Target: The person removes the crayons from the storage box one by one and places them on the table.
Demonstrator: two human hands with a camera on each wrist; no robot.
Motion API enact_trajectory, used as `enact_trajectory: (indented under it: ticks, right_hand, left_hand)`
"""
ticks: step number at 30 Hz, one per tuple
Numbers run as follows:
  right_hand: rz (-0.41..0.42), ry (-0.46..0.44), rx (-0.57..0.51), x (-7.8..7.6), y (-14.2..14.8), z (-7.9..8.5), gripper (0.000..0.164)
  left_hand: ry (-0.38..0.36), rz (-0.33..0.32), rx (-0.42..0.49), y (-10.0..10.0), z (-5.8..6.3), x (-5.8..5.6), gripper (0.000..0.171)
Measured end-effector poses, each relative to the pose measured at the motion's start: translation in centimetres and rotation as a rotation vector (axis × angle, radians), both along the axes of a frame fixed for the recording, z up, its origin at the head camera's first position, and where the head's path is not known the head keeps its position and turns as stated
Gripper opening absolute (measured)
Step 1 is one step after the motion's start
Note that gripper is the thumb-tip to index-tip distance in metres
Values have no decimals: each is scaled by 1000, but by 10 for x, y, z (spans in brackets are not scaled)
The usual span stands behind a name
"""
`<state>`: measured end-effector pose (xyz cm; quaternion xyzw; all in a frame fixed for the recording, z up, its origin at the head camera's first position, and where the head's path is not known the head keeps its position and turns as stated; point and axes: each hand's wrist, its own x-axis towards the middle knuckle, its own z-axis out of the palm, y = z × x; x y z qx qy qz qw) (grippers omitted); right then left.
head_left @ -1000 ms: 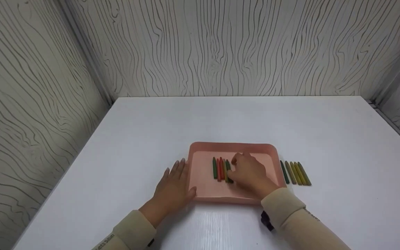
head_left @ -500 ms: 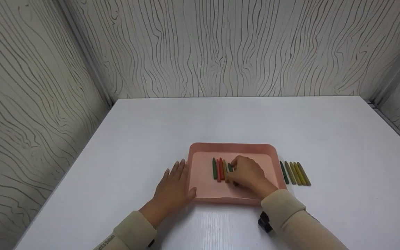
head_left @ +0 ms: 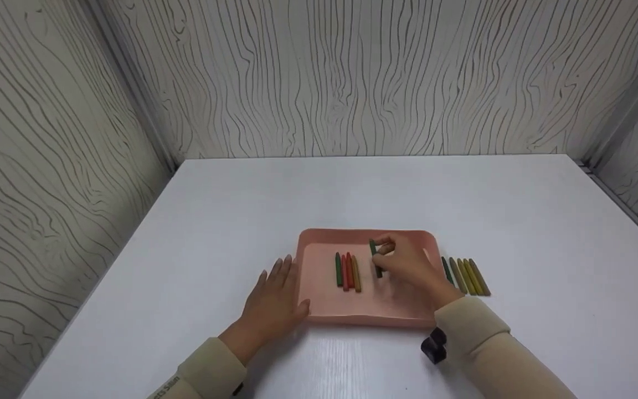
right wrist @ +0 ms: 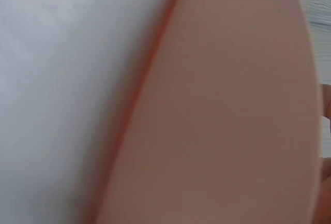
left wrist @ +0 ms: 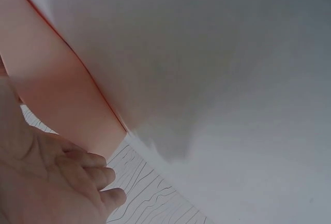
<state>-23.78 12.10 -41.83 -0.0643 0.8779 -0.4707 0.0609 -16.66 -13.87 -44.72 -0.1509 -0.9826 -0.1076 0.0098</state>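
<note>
My right hand (head_left: 406, 261) pinches a dark green crayon (head_left: 376, 259) between thumb and fingers, over the pink tray (head_left: 319, 310). To the left of it, inside the tray, lie several crayons side by side: a green crayon (head_left: 339, 270), two red ones and a yellow-brown crayon (head_left: 356, 274). My left hand (head_left: 271, 297) rests with straight fingers along the tray's left side, the thumb at its front corner. In the left wrist view that hand (left wrist: 51, 182) shows beside the tray wall (left wrist: 67, 84). The right wrist view is mostly filled by the tray's outer wall (right wrist: 217, 100).
Just right of the tray, a row of crayons (head_left: 469, 277) in green, olive and yellow lies on the white table (head_left: 230, 210). Wood-grain panels (head_left: 319, 77) stand behind the table and at the sides. A black wrist device (head_left: 434, 346) hangs under the right sleeve.
My right hand has taken the dark green crayon from the right end of the row in the tray and moved it up and right. The left hand stays at the tray's side.
</note>
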Motion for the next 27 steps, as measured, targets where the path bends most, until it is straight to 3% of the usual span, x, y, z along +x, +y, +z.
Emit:
enact_trajectory:
  ticks: [3, 12, 18, 27]
  right_hand:
    - [2, 34, -2, -1, 13, 8, 39]
    - [-54, 24, 19, -5, 50, 22, 42]
    - [-62, 62, 69, -5, 74, 23, 44]
    - [-113, 40, 122, -3, 112, 18, 45]
  left_hand:
    - [-2, 0, -1, 0, 0, 0, 74]
    - [-6, 11, 6, 1, 2, 1, 73]
    - [-6, 3, 1, 0, 0, 1, 73]
    - [14, -11, -5, -1, 0, 0, 72]
